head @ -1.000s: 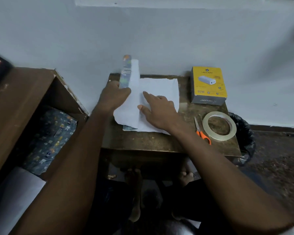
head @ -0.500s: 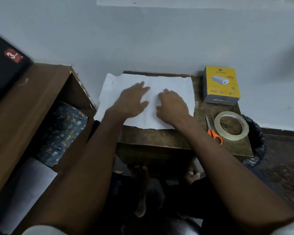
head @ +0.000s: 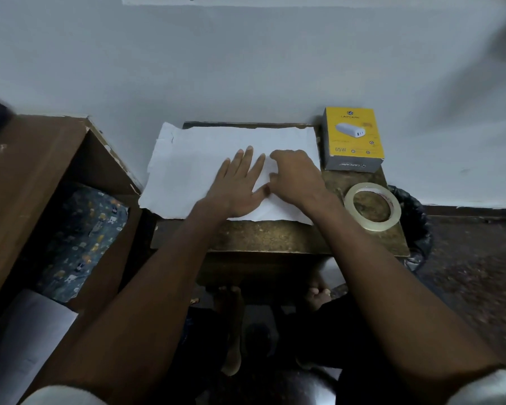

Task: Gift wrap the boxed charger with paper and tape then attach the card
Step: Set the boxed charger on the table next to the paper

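step: flattening paper (head: 205, 159); your left hand (head: 236, 182) fingers flat, right hand (head: 294, 176) curled, pressing. next: place charger box (head: 353, 138) centrally.

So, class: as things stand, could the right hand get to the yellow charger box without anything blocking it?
Probably yes. The right hand rests on the white paper, and the charger box stands just beside it at the table's far right corner. Nothing lies between them; the tape roll sits nearer, off that path.
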Demonstrator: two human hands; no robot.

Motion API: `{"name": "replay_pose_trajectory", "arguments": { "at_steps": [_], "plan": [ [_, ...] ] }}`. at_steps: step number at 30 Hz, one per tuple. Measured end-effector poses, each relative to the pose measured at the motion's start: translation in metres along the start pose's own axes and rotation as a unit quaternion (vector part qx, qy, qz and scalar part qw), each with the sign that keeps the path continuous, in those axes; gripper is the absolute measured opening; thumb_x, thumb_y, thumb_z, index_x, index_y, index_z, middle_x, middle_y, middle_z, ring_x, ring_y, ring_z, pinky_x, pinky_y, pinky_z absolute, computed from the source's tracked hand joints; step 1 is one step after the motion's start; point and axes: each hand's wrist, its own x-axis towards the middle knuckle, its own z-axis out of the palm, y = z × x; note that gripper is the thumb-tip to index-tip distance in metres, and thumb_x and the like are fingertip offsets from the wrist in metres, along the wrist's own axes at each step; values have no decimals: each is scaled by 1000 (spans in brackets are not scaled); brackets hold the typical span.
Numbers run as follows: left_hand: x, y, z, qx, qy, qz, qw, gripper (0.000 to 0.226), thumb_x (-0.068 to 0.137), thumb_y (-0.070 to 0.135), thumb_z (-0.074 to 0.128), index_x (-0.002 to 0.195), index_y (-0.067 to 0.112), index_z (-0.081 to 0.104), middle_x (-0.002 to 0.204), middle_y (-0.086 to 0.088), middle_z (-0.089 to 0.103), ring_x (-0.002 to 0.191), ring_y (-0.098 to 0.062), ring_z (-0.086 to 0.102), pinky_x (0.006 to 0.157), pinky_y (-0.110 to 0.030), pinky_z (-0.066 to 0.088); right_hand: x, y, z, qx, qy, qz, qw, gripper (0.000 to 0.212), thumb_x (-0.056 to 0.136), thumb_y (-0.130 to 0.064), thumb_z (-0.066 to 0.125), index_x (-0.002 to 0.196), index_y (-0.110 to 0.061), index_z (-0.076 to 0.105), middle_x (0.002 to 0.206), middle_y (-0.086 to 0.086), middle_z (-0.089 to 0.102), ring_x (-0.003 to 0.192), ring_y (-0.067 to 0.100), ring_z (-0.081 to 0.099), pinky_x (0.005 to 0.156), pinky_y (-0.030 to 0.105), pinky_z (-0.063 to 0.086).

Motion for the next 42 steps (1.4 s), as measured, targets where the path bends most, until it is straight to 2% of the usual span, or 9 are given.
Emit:
{"name": "replay_pose_trajectory", "arguments": {
  "at_steps": [6,11,16,24,27,32,34,38,42],
  "plan": [
    [4,19,2,-11,37,27,999,80,104,65,16,170,26,-7,178,-7,-15,165,-25,-13,133,-48,-5,2,11,2,13,57,1,998,27,89,-16,63,113,-8,73,107,10,75,105,32,65,87,41,55],
    [14,34,1,-55,27,-3,998,77,110,62,27,171,24,-1,178,-9,-14,165,-27,-13,131,-46,-5,14,36,-32,0,235,92,968,26,83,-21,66,107,-16,75,108,8,71,113,35,55,86,41,42],
    [25,59,-20,-79,41,12,996,64,110,44,51,167,26,28,177,-7,14,163,-31,13,129,-53,14,21,76,-35,-3,216,249,944,62,74,-53,72,122,-18,58,133,10,50,127,39,43,98,50,36],
    [42,77,-27,-224,85,-27,971,39,105,44,60,141,30,65,152,0,51,145,-27,41,117,-50,34,22,76,-33,24,258,250,933,90,62,-51,68,143,-18,47,145,12,44,114,39,51,91,46,38],
    [45,75,-34,-373,77,-57,923,60,98,68,33,115,29,76,122,0,72,122,-27,63,108,-55,49,18,56,-41,37,349,179,919,96,60,-62,66,145,-19,50,152,13,43,112,37,53,90,44,38],
    [31,65,-55,-753,42,-17,657,68,112,63,17,146,23,61,143,-1,69,137,-17,61,123,-42,40,4,5,-28,133,361,73,920,92,72,-70,72,147,-21,50,157,10,37,131,33,46,100,45,39],
    [21,57,-62,-799,61,-24,597,64,112,61,30,152,18,56,146,-8,66,138,-26,61,124,-49,39,1,-3,-18,191,330,40,924,91,71,-62,73,147,-19,48,156,8,40,136,31,43,105,47,39],
    [6,34,-75,-784,117,-92,603,49,107,52,49,142,22,66,133,-8,74,125,-30,70,117,-57,46,-3,-9,-8,297,281,-46,911,79,83,-58,68,145,-14,50,143,-4,52,133,14,47,112,36,38],
    [-9,-2,-73,-749,119,-156,633,48,95,50,59,133,24,72,121,-8,79,111,-31,76,109,-58,53,4,-5,-15,450,205,52,867,51,96,-53,62,136,-23,56,136,-8,58,123,-2,53,99,25,45]
  ]
}}
